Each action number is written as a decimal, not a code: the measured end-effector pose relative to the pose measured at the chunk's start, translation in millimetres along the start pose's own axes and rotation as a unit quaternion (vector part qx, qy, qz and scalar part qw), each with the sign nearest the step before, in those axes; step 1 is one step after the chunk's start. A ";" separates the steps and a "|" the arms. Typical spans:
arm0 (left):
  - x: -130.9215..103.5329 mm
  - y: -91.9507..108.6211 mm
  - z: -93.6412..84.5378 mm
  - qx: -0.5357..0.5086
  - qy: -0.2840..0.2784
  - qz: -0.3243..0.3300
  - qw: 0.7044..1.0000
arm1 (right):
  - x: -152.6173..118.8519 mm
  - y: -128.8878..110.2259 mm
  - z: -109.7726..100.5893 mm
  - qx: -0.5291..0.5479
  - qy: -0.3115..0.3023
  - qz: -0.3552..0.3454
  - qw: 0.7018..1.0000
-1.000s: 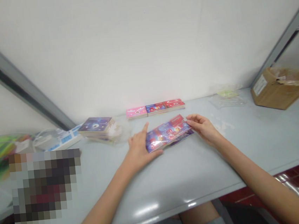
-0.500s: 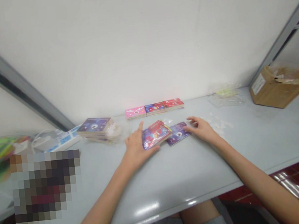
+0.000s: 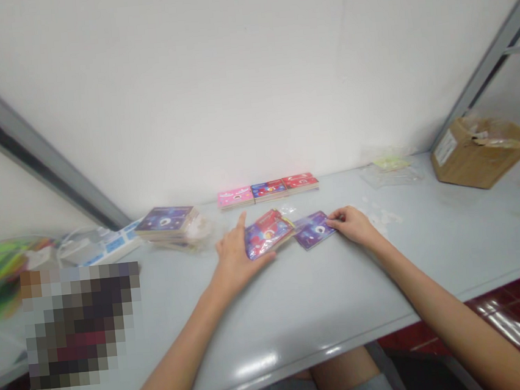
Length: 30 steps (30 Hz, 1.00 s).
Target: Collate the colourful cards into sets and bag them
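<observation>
My left hand (image 3: 236, 249) rests on the table with its fingers and thumb spread against the left side of a red and purple booklet pack (image 3: 269, 233) in clear wrap. Just right of the pack lies a purple booklet (image 3: 314, 230), its left edge close to the wrap. The fingers of my right hand (image 3: 351, 224) pinch this booklet at its right corner. Behind them, by the wall, stand three low stacks side by side: pink (image 3: 235, 197), blue and red (image 3: 269, 190), and red (image 3: 301, 182).
A taller stack of purple booklets (image 3: 165, 221) with plastic wrap stands at the left, near a white power strip (image 3: 117, 248). Clear plastic bags (image 3: 390, 170) lie at the back right, beside an open cardboard box (image 3: 481, 155). A blurred patch covers the lower left.
My right hand has closed on the purple booklet's corner, and the booklet has shifted slightly right, away from the wrapped pack. My left hand has barely moved.
</observation>
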<state>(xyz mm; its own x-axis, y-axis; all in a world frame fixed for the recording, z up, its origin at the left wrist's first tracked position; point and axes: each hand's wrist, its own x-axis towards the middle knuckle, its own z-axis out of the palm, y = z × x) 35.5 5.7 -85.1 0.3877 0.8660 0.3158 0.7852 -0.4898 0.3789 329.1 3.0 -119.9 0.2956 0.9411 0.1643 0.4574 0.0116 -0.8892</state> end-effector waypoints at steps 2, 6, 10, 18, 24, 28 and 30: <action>0.0 0.6 -0.8 0.000 0.000 -0.001 1.000 | 0.5 -0.8 -1.5 0.015 -0.010 0.012 1.000; 0.2 1.1 -1.6 0.003 0.000 -0.004 1.000 | 0.6 -3.1 -4.9 0.043 -0.035 0.046 0.997; 0.5 0.5 -1.6 0.005 0.004 -0.006 1.000 | 0.8 -6.3 -10.2 0.131 -0.047 0.061 0.988; -1.1 -2.3 0.5 0.034 0.011 0.025 0.999 | 2.0 -16.7 -21.3 0.310 0.101 0.062 0.943; -1.7 1.0 -1.1 0.038 0.006 0.052 0.998 | -3.6 -21.2 -9.7 0.311 0.027 0.065 0.948; -1.6 3.1 -2.9 0.023 -0.006 0.058 0.998 | -6.2 -22.2 -2.0 0.301 -0.004 0.066 0.951; -1.7 3.2 -3.0 0.023 -0.009 0.058 0.998 | -6.7 -23.2 -1.0 0.304 -0.009 0.062 0.950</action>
<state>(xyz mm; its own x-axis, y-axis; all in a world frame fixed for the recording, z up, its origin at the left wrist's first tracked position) 36.0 2.4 -81.8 0.4859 0.8052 0.3399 0.7555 -0.5825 0.2998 317.4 -3.8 -100.0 0.2985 0.9536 0.0390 -0.1521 0.0879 -0.9844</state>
